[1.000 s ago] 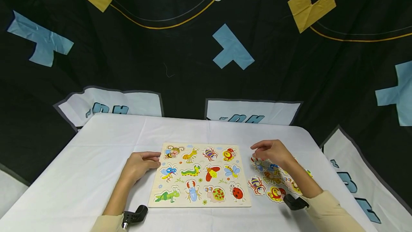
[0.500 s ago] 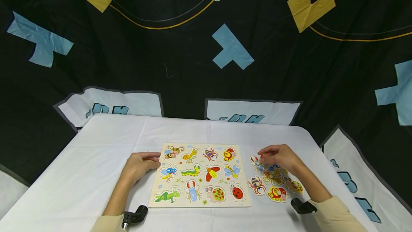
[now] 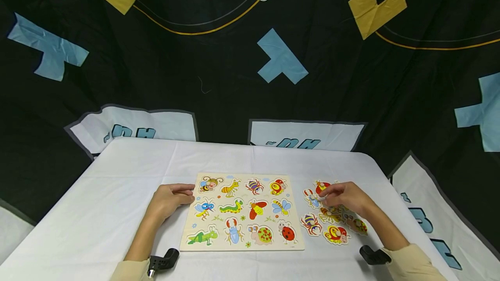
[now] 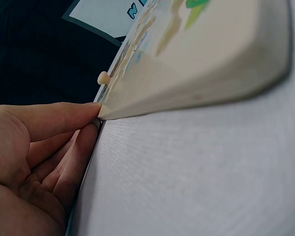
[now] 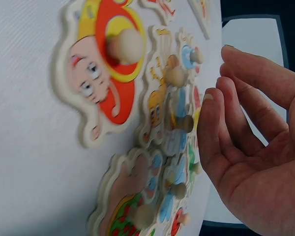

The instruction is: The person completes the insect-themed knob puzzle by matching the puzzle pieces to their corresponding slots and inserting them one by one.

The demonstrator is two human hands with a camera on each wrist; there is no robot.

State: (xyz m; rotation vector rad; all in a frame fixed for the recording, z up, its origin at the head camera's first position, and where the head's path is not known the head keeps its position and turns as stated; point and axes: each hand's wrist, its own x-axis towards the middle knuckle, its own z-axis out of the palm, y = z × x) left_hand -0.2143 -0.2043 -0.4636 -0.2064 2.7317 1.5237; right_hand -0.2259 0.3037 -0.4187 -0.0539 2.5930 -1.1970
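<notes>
A wooden insect puzzle board [image 3: 245, 218] lies on the white-covered table. My left hand [image 3: 168, 203] touches its left edge; the left wrist view shows the extended fingertips against the side, near a small wooden knob [image 4: 103, 77]. To the board's right is a heap of loose knobbed insect pieces. My right hand [image 3: 347, 197] hovers over this heap with loosely bent fingers and nothing visibly held. Around it are a stag beetle piece [image 3: 311, 198], a spider piece [image 3: 311, 224], a butterfly piece [image 3: 336, 235] and a snail piece [image 5: 130, 191]. The hand partly hides several others.
White cloth covers the table [image 3: 129, 177]. Behind it hangs a black curtain [image 3: 218, 77] with blue and yellow shapes. Black wrist mounts [image 3: 375, 256] sit on both forearms, the right one low beside the loose pieces.
My right hand has moved right and toward me over the loose pieces, uncovering a red piece at the far side of the heap. The left hand and board stay put.
</notes>
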